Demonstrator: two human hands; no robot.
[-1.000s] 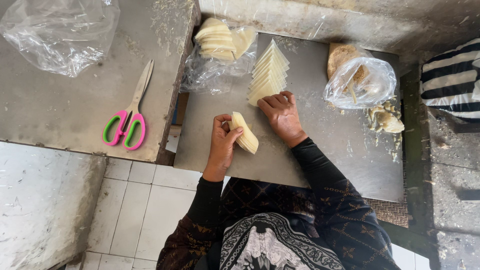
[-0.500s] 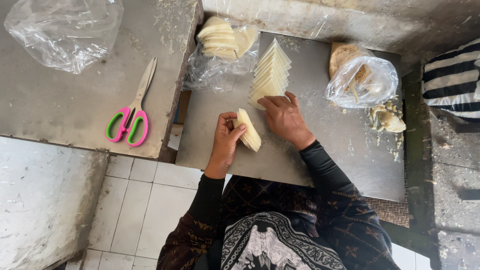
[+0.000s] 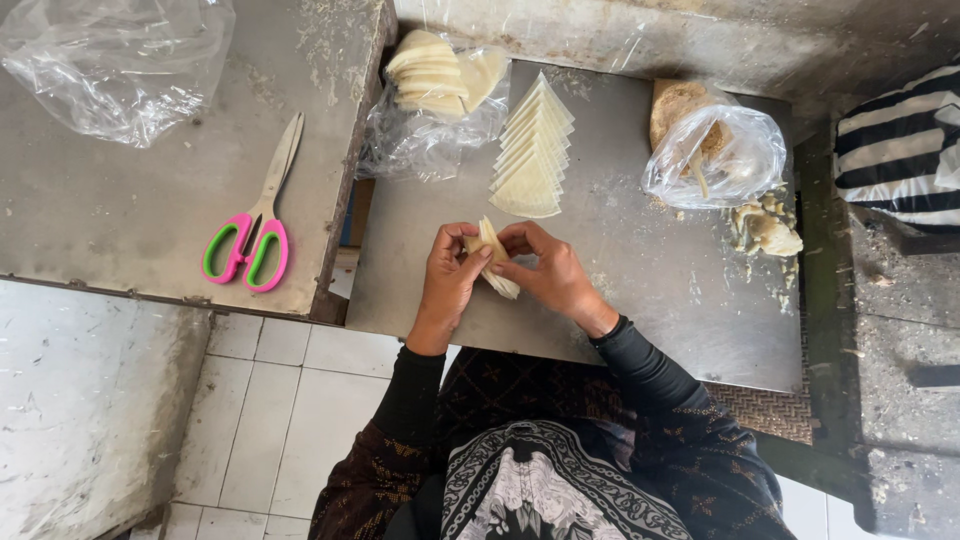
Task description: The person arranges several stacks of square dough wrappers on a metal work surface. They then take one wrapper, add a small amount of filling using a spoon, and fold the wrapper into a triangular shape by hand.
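My left hand (image 3: 447,272) and my right hand (image 3: 545,270) both hold a small stack of pale triangular dough wrappers (image 3: 494,258) just above the metal tray surface (image 3: 640,290). The fingertips of both hands pinch the stack's upper edge. Beyond my hands lies a fanned row of the same triangular wrappers (image 3: 530,150) on the tray. A clear bag with more pale wrappers (image 3: 435,85) sits at the tray's far left corner.
A knotted clear bag with brownish filling (image 3: 712,152) lies at the far right, with dough scraps (image 3: 765,228) beside it. Pink and green scissors (image 3: 258,222) and a crumpled clear bag (image 3: 115,60) rest on the left metal table. Striped cloth (image 3: 900,150) is at right.
My right hand has come off the tray and joined my left hand on the wrapper stack. The stack is now lifted slightly and pinched by both hands.
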